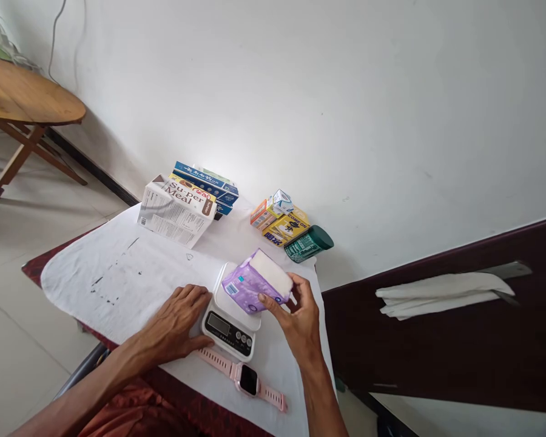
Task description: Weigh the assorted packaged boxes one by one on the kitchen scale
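Note:
A purple and white soft packet rests tilted on the white kitchen scale. My right hand grips the packet's near right end with thumb and fingers. My left hand lies flat on the white cloth, its fingers spread and touching the scale's left side. A pink wristwatch lies on the cloth just in front of the scale.
At the back of the table lie a white "Su-per Meal" box, blue boxes, small yellow and orange boxes and a green jar on its side. A dark wooden panel stands right; a round wooden table far left.

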`<state>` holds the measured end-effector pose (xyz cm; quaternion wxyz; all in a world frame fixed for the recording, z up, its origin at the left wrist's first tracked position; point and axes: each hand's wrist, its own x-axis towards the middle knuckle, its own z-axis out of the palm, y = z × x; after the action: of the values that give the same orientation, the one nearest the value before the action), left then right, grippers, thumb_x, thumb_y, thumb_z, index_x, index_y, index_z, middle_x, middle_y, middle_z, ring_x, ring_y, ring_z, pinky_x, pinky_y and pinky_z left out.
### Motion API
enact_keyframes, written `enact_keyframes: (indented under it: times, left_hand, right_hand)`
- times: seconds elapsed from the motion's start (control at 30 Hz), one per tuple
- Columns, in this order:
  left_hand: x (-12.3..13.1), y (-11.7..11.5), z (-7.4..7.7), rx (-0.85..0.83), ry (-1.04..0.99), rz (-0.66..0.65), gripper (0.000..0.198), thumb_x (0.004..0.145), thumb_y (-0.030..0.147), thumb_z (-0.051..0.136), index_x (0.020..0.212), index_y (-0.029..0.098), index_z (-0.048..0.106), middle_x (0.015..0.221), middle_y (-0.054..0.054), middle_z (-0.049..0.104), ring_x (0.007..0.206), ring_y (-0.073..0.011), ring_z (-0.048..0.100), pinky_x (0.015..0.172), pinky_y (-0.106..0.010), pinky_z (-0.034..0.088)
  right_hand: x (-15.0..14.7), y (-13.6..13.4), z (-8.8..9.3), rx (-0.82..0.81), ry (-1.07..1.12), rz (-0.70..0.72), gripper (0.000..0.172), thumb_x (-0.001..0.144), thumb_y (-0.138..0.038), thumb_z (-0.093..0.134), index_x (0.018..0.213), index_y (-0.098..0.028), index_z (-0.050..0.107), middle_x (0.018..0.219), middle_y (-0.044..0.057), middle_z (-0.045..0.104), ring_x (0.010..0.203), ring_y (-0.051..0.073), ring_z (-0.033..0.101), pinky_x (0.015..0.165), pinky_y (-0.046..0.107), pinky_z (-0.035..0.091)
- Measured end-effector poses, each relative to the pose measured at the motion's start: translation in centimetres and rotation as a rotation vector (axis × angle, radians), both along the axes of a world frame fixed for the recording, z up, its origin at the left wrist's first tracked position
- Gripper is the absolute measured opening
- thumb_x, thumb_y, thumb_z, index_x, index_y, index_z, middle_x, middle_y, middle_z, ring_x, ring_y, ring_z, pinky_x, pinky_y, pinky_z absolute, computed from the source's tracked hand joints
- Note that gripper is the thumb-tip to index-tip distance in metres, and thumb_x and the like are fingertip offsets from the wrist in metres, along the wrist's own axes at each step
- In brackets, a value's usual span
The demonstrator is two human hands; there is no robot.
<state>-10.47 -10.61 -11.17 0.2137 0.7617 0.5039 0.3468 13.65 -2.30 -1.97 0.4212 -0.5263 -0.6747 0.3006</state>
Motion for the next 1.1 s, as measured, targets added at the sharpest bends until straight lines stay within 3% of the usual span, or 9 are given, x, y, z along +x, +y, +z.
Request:
enact_keyframes:
  times: [0.13, 0.27, 0.37, 0.47, 0.6, 0.73, 0.83, 0.97, 1.1]
  left_hand:
    - [0.0, 0.0, 0.1, -0.006, 0.015, 0.000, 0.061, 0.082, 0.037, 0.079, 0.135, 0.022, 0.053, 0.132, -0.011, 0.059, 0.120, -0.0305, 0.054, 0.103, -0.048, 0.044]
    - [0.0, -0.1, 0.2, -0.003, 0.021, 0.004, 0.059, 0.083, 0.037, 0.078, 0.135, 0.022, 0.054, 0.132, -0.011, 0.059, 0.119, -0.0303, 0.055, 0.103, -0.048, 0.045]
    - [0.1, -0.1, 0.1, 0.009, 0.012, 0.008, 0.057, 0.083, 0.039, 0.077, 0.134, 0.023, 0.055, 0.132, -0.011, 0.059, 0.119, -0.0304, 0.055, 0.102, -0.048, 0.045]
    - [0.1, -0.1, 0.0, 0.005, 0.017, 0.008, 0.058, 0.084, 0.039, 0.076, 0.135, 0.023, 0.054, 0.133, -0.011, 0.059, 0.120, -0.0311, 0.055, 0.103, -0.049, 0.045]
    - [0.0, -0.1, 0.0, 0.006, 0.031, 0.001, 0.058, 0.084, 0.039, 0.076, 0.135, 0.023, 0.053, 0.133, -0.011, 0.060, 0.122, -0.0320, 0.055, 0.103, -0.050, 0.045]
    - [0.0, -0.1, -0.2, 0.011, 0.022, 0.012, 0.059, 0.083, 0.037, 0.077, 0.135, 0.023, 0.053, 0.133, -0.011, 0.059, 0.122, -0.0319, 0.055, 0.104, -0.050, 0.045]
    - [0.1, -0.1, -0.2, 0.010, 0.007, 0.014, 0.060, 0.082, 0.036, 0.077, 0.136, 0.023, 0.053, 0.133, -0.011, 0.060, 0.123, -0.0315, 0.055, 0.104, -0.049, 0.045]
    - [0.2, -0.1, 0.0, -0.018, 0.006, 0.018, 0.061, 0.081, 0.033, 0.079, 0.134, 0.023, 0.053, 0.132, -0.011, 0.060, 0.122, -0.0317, 0.055, 0.103, -0.049, 0.045]
    - [0.2, 0.0, 0.2, -0.021, -0.001, 0.019, 0.061, 0.081, 0.033, 0.079, 0.134, 0.023, 0.052, 0.133, -0.011, 0.059, 0.123, -0.0320, 0.054, 0.104, -0.049, 0.045]
  right_hand:
    - [1.0, -0.8, -1.6, -0.040, 0.097, 0.003, 0.076, 0.066, -0.043, 0.089, 0.131, -0.029, 0.053, 0.127, 0.009, 0.061, 0.116, 0.029, 0.061, 0.089, 0.041, 0.059]
    - [1.7, -0.5, -1.8, -0.102, 0.115, -0.001, 0.092, 0.062, -0.044, 0.091, 0.141, -0.031, 0.045, 0.138, 0.012, 0.057, 0.125, 0.031, 0.058, 0.091, 0.044, 0.058]
    - [2.0, -0.5, -1.9, -0.118, 0.053, 0.021, 0.083, 0.063, -0.044, 0.091, 0.135, -0.030, 0.053, 0.137, 0.010, 0.061, 0.122, 0.031, 0.060, 0.086, 0.042, 0.059]
    - [1.9, -0.6, -2.3, -0.166, -0.029, 0.060, 0.066, 0.067, -0.044, 0.088, 0.126, -0.028, 0.062, 0.119, 0.006, 0.071, 0.104, 0.028, 0.067, 0.079, 0.038, 0.057]
    - [1.7, 0.5, -2.8, -0.182, 0.030, 0.090, 0.055, 0.070, -0.043, 0.085, 0.119, -0.026, 0.066, 0.112, 0.005, 0.074, 0.096, 0.026, 0.068, 0.080, 0.038, 0.057]
    - [1.7, 4.8, -2.8, -0.079, 0.122, 0.012, 0.045, 0.069, -0.041, 0.085, 0.107, -0.023, 0.067, 0.105, 0.004, 0.073, 0.098, 0.024, 0.066, 0.081, 0.037, 0.057]
    - [1.5, 9.7, -3.5, -0.040, 0.195, -0.094, 0.053, 0.063, -0.043, 0.086, 0.105, -0.020, 0.065, 0.103, 0.005, 0.071, 0.102, 0.025, 0.065, 0.082, 0.039, 0.058]
    - [1.0, 15.5, -5.7, -0.062, 0.242, -0.164, 0.060, 0.057, -0.049, 0.085, 0.104, -0.020, 0.060, 0.101, 0.004, 0.068, 0.101, 0.024, 0.064, 0.081, 0.040, 0.059]
    - [0.7, 18.9, -7.8, -0.102, 0.264, -0.177, 0.069, 0.052, -0.048, 0.085, 0.108, -0.020, 0.058, 0.109, 0.007, 0.069, 0.100, 0.025, 0.066, 0.078, 0.039, 0.059]
